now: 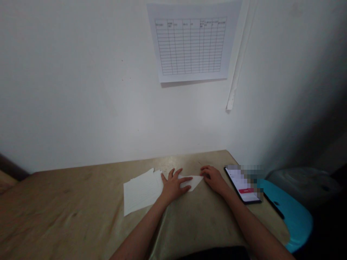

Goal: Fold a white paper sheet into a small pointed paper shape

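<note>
On the table lies a small folded piece of white paper [195, 180], tapering to a point on its right. My left hand [172, 185] rests over its left part with the fingers spread. At the pointed right tip is my right hand [213, 177], its fingers curled and the fingertips close together by the paper's corner. Whether they pinch the tip is too small to make out. Left of my left hand, several white sheets [142, 191] lie overlapped, with faint lines on the top one; my hand covers their right edge.
A tablet or large phone [244, 187] with a lit screen lies at the table's right edge. Beyond it stands a turquoise plastic stool or chair [294, 213]. A printed chart [192, 47] hangs on the white wall behind the brown-covered table [81, 202].
</note>
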A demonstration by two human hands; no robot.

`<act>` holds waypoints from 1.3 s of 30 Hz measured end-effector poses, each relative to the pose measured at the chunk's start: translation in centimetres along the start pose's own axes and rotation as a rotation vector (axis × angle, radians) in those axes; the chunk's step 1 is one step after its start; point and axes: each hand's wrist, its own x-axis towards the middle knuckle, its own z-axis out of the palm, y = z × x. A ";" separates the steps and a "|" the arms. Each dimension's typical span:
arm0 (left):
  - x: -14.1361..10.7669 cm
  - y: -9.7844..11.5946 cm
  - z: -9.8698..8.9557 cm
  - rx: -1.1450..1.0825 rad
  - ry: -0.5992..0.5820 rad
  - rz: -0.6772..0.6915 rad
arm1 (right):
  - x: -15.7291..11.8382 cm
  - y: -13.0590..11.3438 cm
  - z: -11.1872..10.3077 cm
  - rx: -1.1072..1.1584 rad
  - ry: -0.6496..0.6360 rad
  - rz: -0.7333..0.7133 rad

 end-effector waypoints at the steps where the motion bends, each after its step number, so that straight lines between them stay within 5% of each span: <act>1: 0.0 0.0 0.0 -0.003 -0.001 -0.001 | 0.0 0.0 0.0 0.001 -0.003 0.001; 22: 0.0 -0.2 0.6 0.012 0.064 0.039 | -1.8 -3.9 2.1 -0.207 0.004 0.114; 39: 0.2 -0.8 1.2 -0.003 0.096 0.067 | -0.7 -1.8 0.6 -0.040 0.018 0.104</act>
